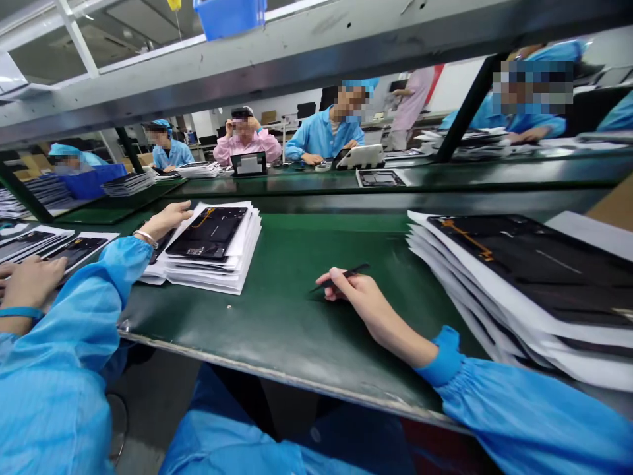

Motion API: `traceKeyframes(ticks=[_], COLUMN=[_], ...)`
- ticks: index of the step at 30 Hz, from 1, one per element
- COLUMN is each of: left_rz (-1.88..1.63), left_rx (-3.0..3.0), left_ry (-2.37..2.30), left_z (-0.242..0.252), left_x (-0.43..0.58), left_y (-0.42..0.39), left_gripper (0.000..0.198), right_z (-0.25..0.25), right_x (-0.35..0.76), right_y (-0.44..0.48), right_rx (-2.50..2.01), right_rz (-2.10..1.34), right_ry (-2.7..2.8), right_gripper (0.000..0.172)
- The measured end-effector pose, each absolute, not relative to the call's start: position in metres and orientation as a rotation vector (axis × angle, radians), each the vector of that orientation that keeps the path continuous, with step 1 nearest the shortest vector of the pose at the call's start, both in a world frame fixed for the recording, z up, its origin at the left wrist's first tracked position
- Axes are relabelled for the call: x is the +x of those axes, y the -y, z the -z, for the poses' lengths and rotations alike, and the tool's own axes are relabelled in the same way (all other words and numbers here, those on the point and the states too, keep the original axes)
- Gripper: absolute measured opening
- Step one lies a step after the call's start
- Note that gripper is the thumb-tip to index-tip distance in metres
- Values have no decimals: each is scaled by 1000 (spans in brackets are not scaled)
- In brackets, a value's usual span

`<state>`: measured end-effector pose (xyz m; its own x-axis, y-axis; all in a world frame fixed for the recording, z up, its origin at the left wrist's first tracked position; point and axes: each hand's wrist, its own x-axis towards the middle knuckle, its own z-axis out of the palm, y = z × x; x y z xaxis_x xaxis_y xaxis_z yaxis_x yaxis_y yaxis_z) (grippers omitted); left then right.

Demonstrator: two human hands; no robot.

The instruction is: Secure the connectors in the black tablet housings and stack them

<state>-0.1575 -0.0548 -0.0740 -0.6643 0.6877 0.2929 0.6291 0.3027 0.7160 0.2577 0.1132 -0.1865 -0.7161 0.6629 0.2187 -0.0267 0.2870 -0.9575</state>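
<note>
**Black tweezers [341,277] in the right hand [359,300], left hand [165,221] open beside a stack of tablet panels [212,247]**

The right hand is closed around the tweezers, which point left over the green bench mat [277,330]. The left hand lies open, fingers spread, touching the upper left edge of the central stack, with a silver bangle [146,237] on its wrist.

Open mat stretches between this stack and a second, larger stack [519,284], which runs off the right edge of the frame. Below both, the mat ends at a metal-trimmed front edge [277,376]. Both stacks alternate white sheets with black panels; each top panel carries an orange flex strip [205,218]. The exact panel counts cannot be told.

At the far left, a neighbouring worker's hand [30,280] with a blue wristband rests near two panels on white sheets [74,251].

Across the bench, five seated co-workers [321,135] and one standing person [410,99] show. A blue tray [93,181] sits at upper left, and a blue bin [230,16] stands on the overhead shelf [297,66], its contents hidden.
</note>
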Motion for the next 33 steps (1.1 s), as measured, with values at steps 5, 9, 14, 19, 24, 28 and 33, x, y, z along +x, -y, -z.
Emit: traceKeyframes(ticks=[5,9,14,19,24,28,33], left_rz=[-1098,-709,-409,-520,-618,-604,-598], left_rx=[1865,2416,2813,2860,2782,2695,2657], left_ry=[-2533,-2154,-1575,-1452,-1532,-1585,-1613], left_z=[87,127,181,204,210,211,213], left_x=[-117,-40,50,70,62,60,60], left_y=[50,37,13,-26,-34,-28,-30], left_gripper=[40,37,41,44,51,55,57], right_z=[189,188,185,177,158,134,108], right_x=[257,258,262,266,302,370,456], right_y=[-115,-114,-108,-109,-89,-106,-162], right_rx=[-506,-429,-439,-528,-559,-744,-1017], right_rz=[-1369,-1234,-991,-665,-256,14,197], right_ry=[2041,2117,2184,2323,2508,2543,2595], right_gripper=[62,56,47,33,35,36,26])
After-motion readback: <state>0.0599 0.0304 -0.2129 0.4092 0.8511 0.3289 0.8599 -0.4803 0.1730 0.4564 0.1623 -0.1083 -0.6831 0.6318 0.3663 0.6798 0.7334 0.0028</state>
